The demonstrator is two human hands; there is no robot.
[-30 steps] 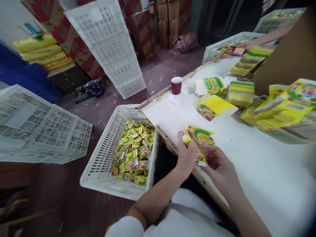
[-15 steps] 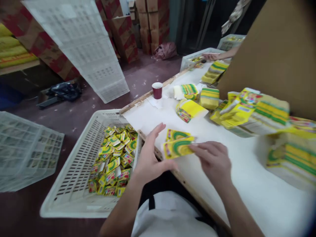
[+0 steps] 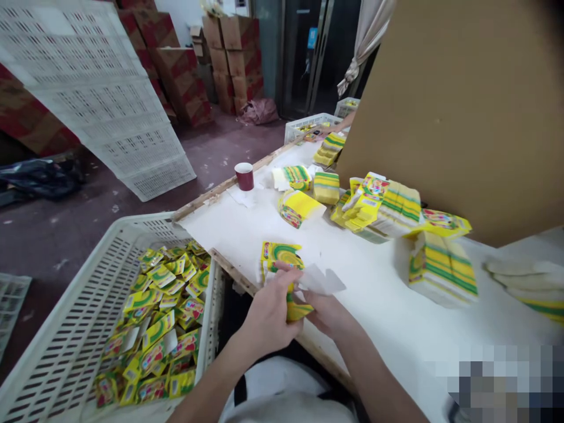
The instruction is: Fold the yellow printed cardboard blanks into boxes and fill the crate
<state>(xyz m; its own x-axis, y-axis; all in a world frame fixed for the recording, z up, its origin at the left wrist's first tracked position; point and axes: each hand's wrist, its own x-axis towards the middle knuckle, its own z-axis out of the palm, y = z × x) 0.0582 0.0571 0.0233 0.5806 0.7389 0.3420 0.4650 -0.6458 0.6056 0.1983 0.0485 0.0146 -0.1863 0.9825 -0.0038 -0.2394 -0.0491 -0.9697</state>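
L hand [image 3: 274,310] and R hand [image 3: 329,316] meet over the near edge of the white worktable [image 3: 374,311], w/ a yellow-green printed carton [image 3: 299,310] btwn them. L grip: fingers closed over the carton's upper part, covering most of it. R hand is up against its R side, fingertips out of sight, so can't tell how open or tight.

Carton is bent, not flat: yellow-green end curves down & R, pointing at R hand; a blurred white panel [image 3: 324,279] juts away & R, past R knuckles. Full long axis can't be read, too much under L fingers.

Just beyond L fingertips, a 2nd yellow carton [image 3: 282,252] lies on the tabletop, far edge running L-R, near part hidden by L hand.

L of grip & lower: slotted white plastic crate [image 3: 74,329], long side running away from the person, w/ a jumbled heap of small folded cartons [image 3: 154,323] pointing every which way, some white flaps showing. Well past grip: far crate [image 3: 293,132] w/ yellow pkts, a co-worker's hand [image 3: 341,124] near it.

Beyond grip, slightly L: maroon paper cup [image 3: 245,178], upright, white inside. Beyond & R of grip: carton bundles [image 3: 400,202], some near the brown cardboard sheet [image 3: 440,117].
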